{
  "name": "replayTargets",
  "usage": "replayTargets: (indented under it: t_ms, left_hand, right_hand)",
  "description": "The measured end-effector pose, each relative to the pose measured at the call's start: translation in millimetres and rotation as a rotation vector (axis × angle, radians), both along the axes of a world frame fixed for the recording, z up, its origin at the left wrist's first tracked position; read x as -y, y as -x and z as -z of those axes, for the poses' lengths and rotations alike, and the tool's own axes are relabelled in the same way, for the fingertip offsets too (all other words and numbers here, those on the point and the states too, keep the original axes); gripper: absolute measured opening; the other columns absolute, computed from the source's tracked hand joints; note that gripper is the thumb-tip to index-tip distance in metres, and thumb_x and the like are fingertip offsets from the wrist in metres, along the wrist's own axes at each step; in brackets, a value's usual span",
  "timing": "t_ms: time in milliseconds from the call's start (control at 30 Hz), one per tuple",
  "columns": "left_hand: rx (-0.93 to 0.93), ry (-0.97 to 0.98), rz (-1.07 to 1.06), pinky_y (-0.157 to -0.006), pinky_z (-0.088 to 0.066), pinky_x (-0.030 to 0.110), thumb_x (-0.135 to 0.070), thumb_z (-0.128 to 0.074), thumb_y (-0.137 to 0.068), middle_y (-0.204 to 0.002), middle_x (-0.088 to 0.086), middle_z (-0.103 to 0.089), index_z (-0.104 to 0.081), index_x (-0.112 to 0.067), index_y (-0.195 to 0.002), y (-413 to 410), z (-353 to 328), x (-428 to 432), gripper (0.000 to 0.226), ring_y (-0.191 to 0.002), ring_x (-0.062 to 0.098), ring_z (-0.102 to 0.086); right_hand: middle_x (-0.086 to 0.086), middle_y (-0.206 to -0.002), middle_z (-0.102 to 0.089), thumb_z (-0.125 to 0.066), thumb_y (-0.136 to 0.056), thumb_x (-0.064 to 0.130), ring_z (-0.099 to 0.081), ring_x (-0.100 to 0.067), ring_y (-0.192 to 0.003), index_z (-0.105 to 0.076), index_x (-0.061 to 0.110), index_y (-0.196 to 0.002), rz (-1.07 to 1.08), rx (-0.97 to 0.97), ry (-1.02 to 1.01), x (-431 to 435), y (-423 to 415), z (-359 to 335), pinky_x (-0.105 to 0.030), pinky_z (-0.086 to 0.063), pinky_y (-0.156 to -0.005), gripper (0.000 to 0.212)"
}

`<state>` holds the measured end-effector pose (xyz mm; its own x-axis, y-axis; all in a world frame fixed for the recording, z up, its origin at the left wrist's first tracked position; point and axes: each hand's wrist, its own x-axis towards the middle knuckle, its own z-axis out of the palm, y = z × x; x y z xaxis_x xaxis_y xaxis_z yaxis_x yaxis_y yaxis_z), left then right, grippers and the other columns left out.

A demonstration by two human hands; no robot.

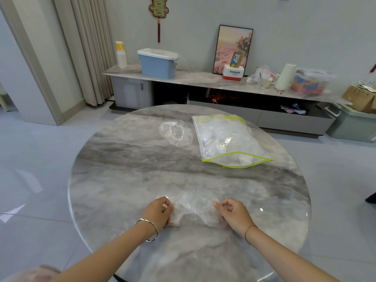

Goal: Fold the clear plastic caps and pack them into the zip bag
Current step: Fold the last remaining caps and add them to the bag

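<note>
A crumpled clear plastic cap (194, 206) lies on the round marble table (122, 159) near its front edge. My left hand (158, 212) pinches its left side and my right hand (234, 213) pinches its right side, fingers curled. A second clear cap (176, 133) lies loose further back, left of the zip bag (227, 139). The zip bag is clear with a yellow-green rim, lies flat with its mouth open toward me, and holds several folded caps.
Behind the table runs a low marble cabinet (203, 80) with a blue lidded bin (157, 64), paper cups (121, 54), a framed picture and clutter. Cardboard boxes and a grey crate (354, 123) stand at the right. Tiled floor surrounds the table.
</note>
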<state>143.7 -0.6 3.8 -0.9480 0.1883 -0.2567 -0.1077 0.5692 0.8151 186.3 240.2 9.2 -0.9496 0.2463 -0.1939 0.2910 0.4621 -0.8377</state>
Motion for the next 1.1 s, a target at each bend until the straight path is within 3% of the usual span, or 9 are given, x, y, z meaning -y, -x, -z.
replayTargets:
  t_ms: [233,367,467,633,700,800,900,1000,1100]
  left_hand:
    - [-0.069,0.134,0.019,-0.044,-0.037,0.018,-0.026,-0.045,-0.098,-0.047,-0.007,-0.051,-0.047,-0.020,-0.082,1,-6,-2,0.016,-0.034,0.003,-0.043]
    - [-0.532,0.325,0.124,-0.078,-0.042,0.025,-0.045,-0.034,-0.094,-0.100,-0.003,-0.056,-0.048,-0.017,-0.120,-1,-4,-3,0.041,-0.087,0.014,-0.055]
    - [-0.773,0.371,0.470,-0.106,-0.026,0.032,-0.046,-0.026,-0.098,-0.142,-0.003,-0.042,-0.034,-0.025,-0.141,-2,-1,-6,0.049,-0.131,0.016,-0.037]
    - [-0.628,0.538,0.622,-0.117,-0.018,0.038,-0.049,0.004,-0.096,-0.154,-0.008,-0.016,0.008,-0.042,-0.145,-5,19,-9,0.049,-0.141,0.016,-0.013]
    - [-0.482,0.500,0.517,-0.112,-0.025,0.036,-0.053,0.008,-0.094,-0.152,-0.008,-0.024,0.018,-0.035,-0.144,-8,19,-10,0.054,-0.140,0.016,-0.027]
    - [-0.496,0.622,0.531,-0.115,0.000,0.030,-0.067,0.025,-0.068,-0.157,-0.006,-0.001,0.007,-0.030,-0.148,-6,19,-13,0.090,-0.145,0.018,-0.007]
    - [-0.593,0.673,0.532,-0.111,-0.022,0.034,-0.065,0.029,-0.074,-0.153,0.000,-0.025,-0.025,-0.024,-0.147,-6,8,-18,0.100,-0.136,0.022,-0.029]
    - [-0.515,0.705,0.585,-0.100,-0.030,0.030,-0.053,0.017,-0.062,-0.139,-0.001,-0.034,-0.032,-0.026,-0.141,-4,-2,-14,0.097,-0.123,0.020,-0.036]
    - [-0.485,0.717,0.618,-0.097,-0.029,0.028,-0.055,0.013,-0.057,-0.132,-0.001,-0.039,-0.038,-0.027,-0.137,-4,-13,-8,0.099,-0.120,0.018,-0.035]
  right_hand:
    - [-0.009,-0.051,-0.060,-0.062,-0.091,0.024,-0.049,-0.014,-0.039,-0.055,0.011,-0.074,-0.032,-0.059,-0.054,3,3,0,-0.026,-0.041,-0.049,0.023]
    - [-0.003,-0.048,-0.058,-0.063,-0.089,0.029,-0.050,-0.014,-0.044,-0.056,0.017,-0.072,-0.033,-0.042,-0.170,1,6,2,-0.034,-0.050,-0.057,0.022]
    - [-0.005,-0.055,-0.061,-0.064,-0.088,0.031,-0.054,-0.016,-0.050,-0.055,0.021,-0.071,-0.030,-0.031,-0.226,1,8,3,-0.039,-0.052,-0.061,0.021]
    - [0.013,-0.096,-0.054,-0.053,-0.088,0.040,-0.051,-0.005,-0.083,-0.056,0.022,-0.097,-0.071,-0.241,-0.462,7,3,-2,-0.020,-0.039,-0.070,0.020]
    - [0.009,-0.111,-0.052,-0.048,-0.086,0.042,-0.048,-0.007,-0.104,-0.057,0.022,-0.105,-0.194,-0.456,-0.589,12,0,0,-0.022,-0.034,-0.087,0.030]
    - [0.006,-0.117,-0.056,-0.052,-0.087,0.039,-0.047,-0.011,-0.113,-0.061,0.025,-0.105,-0.408,-0.709,-0.736,20,-4,-2,-0.023,-0.028,-0.098,0.024]
    - [0.008,-0.114,-0.060,-0.055,-0.086,0.039,-0.049,-0.010,-0.110,-0.064,0.026,-0.106,-0.624,-0.734,-0.822,28,-10,-4,-0.021,-0.026,-0.098,0.025]
    - [0.011,-0.125,-0.055,-0.048,-0.087,0.050,-0.043,-0.010,-0.124,-0.058,0.027,-0.121,-0.728,-0.499,-0.821,29,-14,-2,-0.022,-0.021,-0.108,0.042]
    - [0.017,-0.149,-0.030,-0.037,-0.078,0.080,-0.014,-0.007,-0.142,-0.033,0.033,-0.143,-0.784,-0.192,-0.766,18,-15,0,-0.021,-0.001,-0.115,0.080]
